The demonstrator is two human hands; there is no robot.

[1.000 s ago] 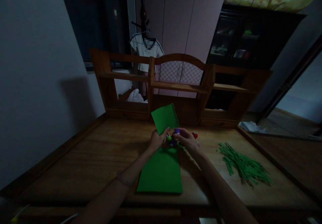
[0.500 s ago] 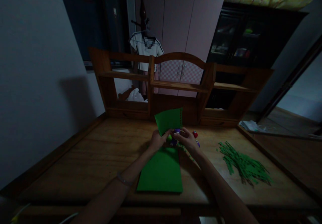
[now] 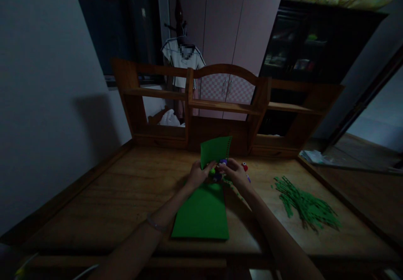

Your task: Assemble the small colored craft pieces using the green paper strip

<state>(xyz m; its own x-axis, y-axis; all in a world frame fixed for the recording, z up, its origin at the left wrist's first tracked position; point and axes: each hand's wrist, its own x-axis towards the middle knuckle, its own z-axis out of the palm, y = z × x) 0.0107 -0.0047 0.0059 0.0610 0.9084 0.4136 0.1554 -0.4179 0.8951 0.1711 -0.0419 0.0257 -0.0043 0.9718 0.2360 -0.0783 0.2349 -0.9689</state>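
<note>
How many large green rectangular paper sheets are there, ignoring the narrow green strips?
2 visible: one green punched-edge sheet, held up by the left hand; one flat green sheet, lying on the wooden desk nearer the camera. More may be hidden beneath.

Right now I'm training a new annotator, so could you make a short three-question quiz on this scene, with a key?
1. True or false: the green scraps lie to the right of the flat green paper on the desk.
2. Which edge of the raised green sheet shows a row of holes? A left, B right, C bottom.
3. Short answer: which hand is nearer the red figure?

Key: 1 true; 2 B; 3 the right hand.
</note>
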